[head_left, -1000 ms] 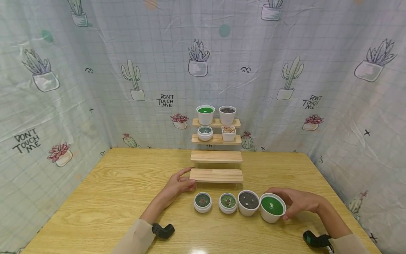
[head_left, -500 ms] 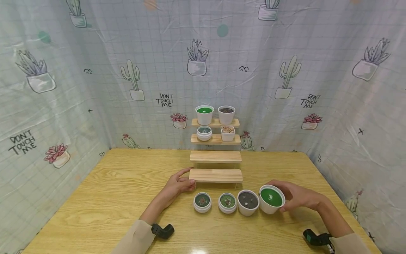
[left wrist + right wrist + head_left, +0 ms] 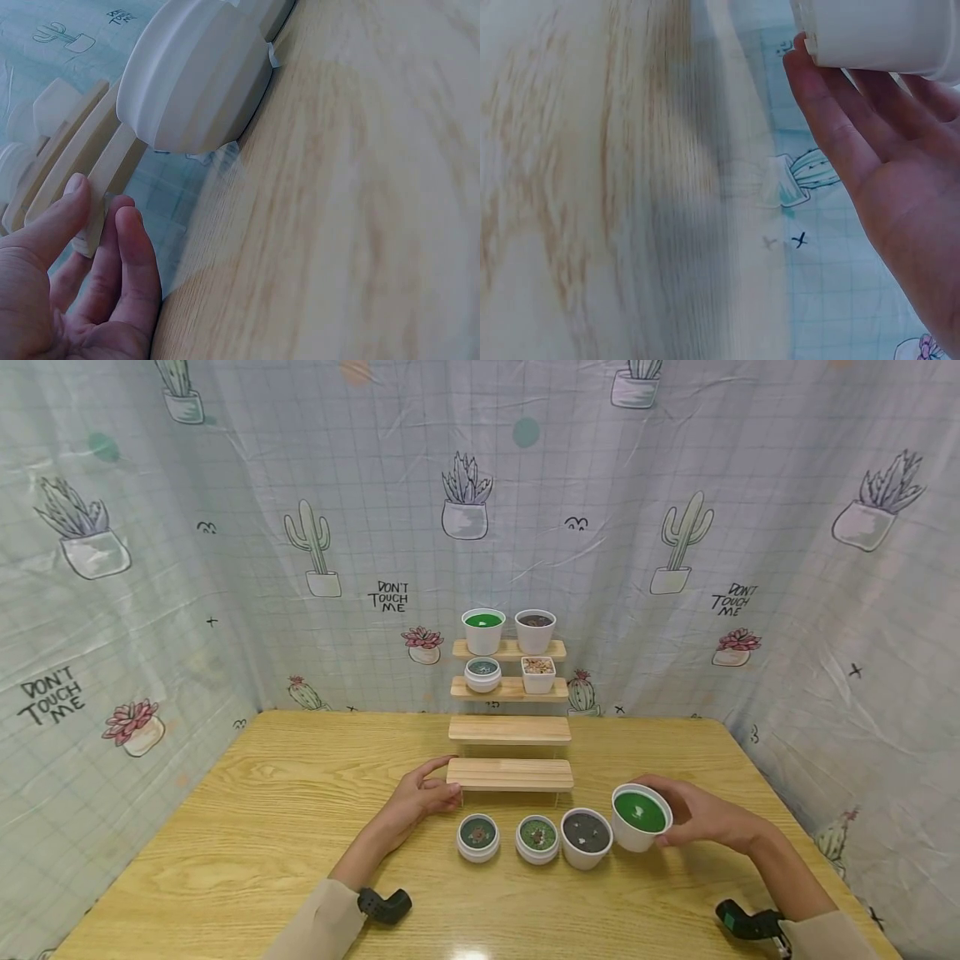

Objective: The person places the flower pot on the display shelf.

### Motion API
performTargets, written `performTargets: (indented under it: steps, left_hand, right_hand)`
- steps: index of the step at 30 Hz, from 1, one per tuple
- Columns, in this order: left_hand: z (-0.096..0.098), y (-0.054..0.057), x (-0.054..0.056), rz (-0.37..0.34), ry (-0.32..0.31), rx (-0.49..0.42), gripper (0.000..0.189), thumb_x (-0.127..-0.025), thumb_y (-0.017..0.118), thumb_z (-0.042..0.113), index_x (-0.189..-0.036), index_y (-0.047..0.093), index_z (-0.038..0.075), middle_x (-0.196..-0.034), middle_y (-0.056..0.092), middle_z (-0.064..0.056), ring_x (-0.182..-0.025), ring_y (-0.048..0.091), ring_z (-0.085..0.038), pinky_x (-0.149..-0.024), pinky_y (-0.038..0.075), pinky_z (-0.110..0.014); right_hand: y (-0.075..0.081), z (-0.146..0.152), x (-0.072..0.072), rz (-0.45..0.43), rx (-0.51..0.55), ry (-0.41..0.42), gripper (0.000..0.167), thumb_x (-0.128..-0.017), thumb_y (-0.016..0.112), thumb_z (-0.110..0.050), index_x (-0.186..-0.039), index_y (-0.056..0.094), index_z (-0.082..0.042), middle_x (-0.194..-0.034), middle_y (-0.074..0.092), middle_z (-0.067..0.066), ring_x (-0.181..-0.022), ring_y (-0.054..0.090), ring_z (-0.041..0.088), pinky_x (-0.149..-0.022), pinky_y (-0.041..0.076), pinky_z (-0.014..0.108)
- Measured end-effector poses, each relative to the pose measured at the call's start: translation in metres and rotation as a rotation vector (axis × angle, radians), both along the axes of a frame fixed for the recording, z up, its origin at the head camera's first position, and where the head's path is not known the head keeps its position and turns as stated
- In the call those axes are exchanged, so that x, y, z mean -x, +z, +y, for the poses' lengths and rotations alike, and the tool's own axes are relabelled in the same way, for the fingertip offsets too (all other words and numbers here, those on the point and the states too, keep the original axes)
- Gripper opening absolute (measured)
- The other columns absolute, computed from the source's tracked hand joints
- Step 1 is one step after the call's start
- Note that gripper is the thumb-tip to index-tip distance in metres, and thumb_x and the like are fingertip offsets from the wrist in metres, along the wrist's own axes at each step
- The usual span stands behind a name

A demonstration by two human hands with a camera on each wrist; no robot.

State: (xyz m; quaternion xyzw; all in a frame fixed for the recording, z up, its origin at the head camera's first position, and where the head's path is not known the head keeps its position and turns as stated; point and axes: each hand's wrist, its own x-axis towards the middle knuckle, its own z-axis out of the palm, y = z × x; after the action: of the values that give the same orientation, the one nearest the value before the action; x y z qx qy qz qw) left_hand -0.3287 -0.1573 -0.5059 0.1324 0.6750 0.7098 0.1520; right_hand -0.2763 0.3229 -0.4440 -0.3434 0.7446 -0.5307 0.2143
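Note:
My right hand (image 3: 701,814) grips a white pot (image 3: 637,839) with a glossy green surface inside, holding it above the table. In the right wrist view the fingers (image 3: 832,127) lie along the side of the white pot (image 3: 885,30). On the left, my left hand (image 3: 416,797) pinches the end of the lowest step of a tiered wooden display stand (image 3: 510,774), thumb above and fingers below, as the left wrist view shows. Between the hands stand a pot with a dark grey fill (image 3: 587,839), a small round pot with speckled green (image 3: 537,841) and another with dark green (image 3: 477,838).
On the top step stand a green-filled pot (image 3: 483,631) and a brown-filled pot (image 3: 536,632). One step lower are a small round pot (image 3: 482,675) and a square pot (image 3: 538,676) with pebbly contents. A patterned curtain (image 3: 375,468) hangs behind the wooden table (image 3: 300,777).
My right hand has lifted the green-filled pot off the table and moved it slightly away from me. The left hand stays at the stand's lowest step.

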Motion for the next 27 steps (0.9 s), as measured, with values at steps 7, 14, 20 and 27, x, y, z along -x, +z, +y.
performTargets:
  steps: [7, 14, 20, 27]
  left_hand:
    - [0.0, 0.0, -0.001, 0.003, -0.007, 0.005, 0.077, -0.099, 0.072, 0.019, -0.162, 0.028, 0.014, -0.115, 0.073, -0.02, -0.097, 0.072, -0.015, -0.088, 0.061, -0.029]
    - [0.0, 0.001, 0.0, -0.003, -0.002, -0.002, 0.077, -0.098, 0.072, 0.018, -0.162, 0.028, 0.013, -0.113, 0.074, -0.018, -0.095, 0.072, -0.015, -0.087, 0.061, -0.029]
    - [-0.001, 0.0, 0.001, -0.007, 0.006, 0.0, 0.076, -0.098, 0.072, 0.018, -0.161, 0.03, 0.014, -0.111, 0.074, -0.016, -0.095, 0.073, -0.015, -0.087, 0.061, -0.029]
    - [-0.001, -0.001, 0.002, -0.003, 0.001, 0.003, 0.076, -0.098, 0.072, 0.018, -0.161, 0.029, 0.014, -0.109, 0.075, -0.013, -0.096, 0.073, -0.015, -0.088, 0.061, -0.03]
  right_hand:
    - [0.007, -0.004, -0.004, 0.032, -0.028, -0.077, 0.069, -0.09, 0.07, -0.002, -0.15, 0.037, 0.006, -0.139, 0.059, -0.006, -0.125, 0.057, 0.004, -0.1, 0.051, 0.021]
    - [0.014, -0.009, -0.007, 0.049, -0.025, -0.128, 0.069, -0.091, 0.069, -0.003, -0.151, 0.036, 0.005, -0.138, 0.059, -0.008, -0.124, 0.058, 0.004, -0.098, 0.053, 0.024]
    - [0.016, -0.013, -0.008, 0.069, -0.022, -0.205, 0.069, -0.093, 0.069, -0.003, -0.153, 0.035, 0.005, -0.137, 0.059, -0.01, -0.122, 0.059, 0.003, -0.097, 0.053, 0.023]
    - [0.018, -0.02, -0.008, 0.106, -0.028, -0.284, 0.062, -0.094, 0.069, -0.005, -0.149, 0.041, 0.002, -0.134, 0.06, -0.002, -0.117, 0.061, 0.006, -0.094, 0.054, 0.023]
